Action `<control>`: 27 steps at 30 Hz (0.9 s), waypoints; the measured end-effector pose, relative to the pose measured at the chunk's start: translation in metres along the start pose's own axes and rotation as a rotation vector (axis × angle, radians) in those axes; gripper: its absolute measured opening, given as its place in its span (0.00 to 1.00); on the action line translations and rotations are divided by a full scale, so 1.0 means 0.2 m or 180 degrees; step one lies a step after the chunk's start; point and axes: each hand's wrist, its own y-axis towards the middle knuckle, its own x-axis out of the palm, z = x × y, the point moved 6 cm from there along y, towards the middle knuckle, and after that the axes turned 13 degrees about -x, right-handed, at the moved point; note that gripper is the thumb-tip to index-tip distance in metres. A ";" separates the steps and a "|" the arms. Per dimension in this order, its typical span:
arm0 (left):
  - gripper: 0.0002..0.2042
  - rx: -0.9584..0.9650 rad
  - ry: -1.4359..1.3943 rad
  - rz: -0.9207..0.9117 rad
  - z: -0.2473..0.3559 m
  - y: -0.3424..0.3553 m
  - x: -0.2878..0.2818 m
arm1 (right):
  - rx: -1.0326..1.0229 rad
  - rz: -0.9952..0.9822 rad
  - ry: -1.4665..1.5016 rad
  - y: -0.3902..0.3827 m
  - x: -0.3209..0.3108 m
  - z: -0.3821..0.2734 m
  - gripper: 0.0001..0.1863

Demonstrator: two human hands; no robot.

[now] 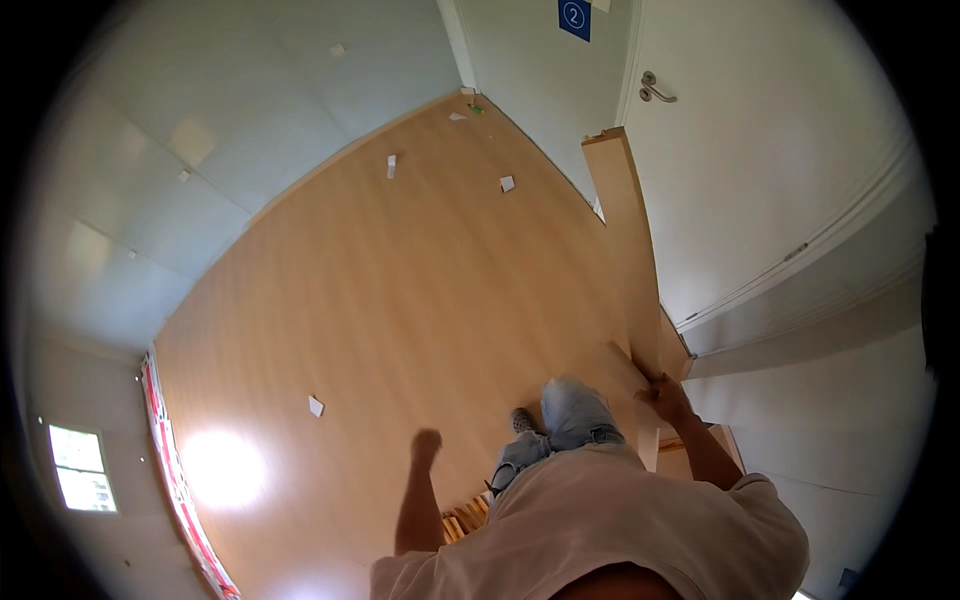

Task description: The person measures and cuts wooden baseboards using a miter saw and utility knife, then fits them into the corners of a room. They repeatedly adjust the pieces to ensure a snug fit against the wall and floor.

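Observation:
A long, narrow brown cardboard box point(625, 230) stretches along my right side toward the white door. At its near end, beside a raised flap-like piece, my right hand point(667, 399) grips it, fingers closed round the edge. The box's underside and the part below my hand are hidden. My left hand point(427, 447) hangs over the floor on the left, closed like a fist and apart from everything. Nothing shows in it.
Small white scraps point(316, 406) lie about the wood-look floor point(400, 300). A white door point(740, 150) with a metal handle point(655, 88) stands at right. Pale wall panels bound the left. Wooden strips point(467, 517) lie by my legs. Red-and-white tape point(165, 450) runs along the left edge.

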 end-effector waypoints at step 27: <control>0.12 -0.2506 -0.1899 -0.2789 0.17 1.81 -0.63 | 0.0854 -0.0718 -0.0101 3.33 0.20 0.10 0.23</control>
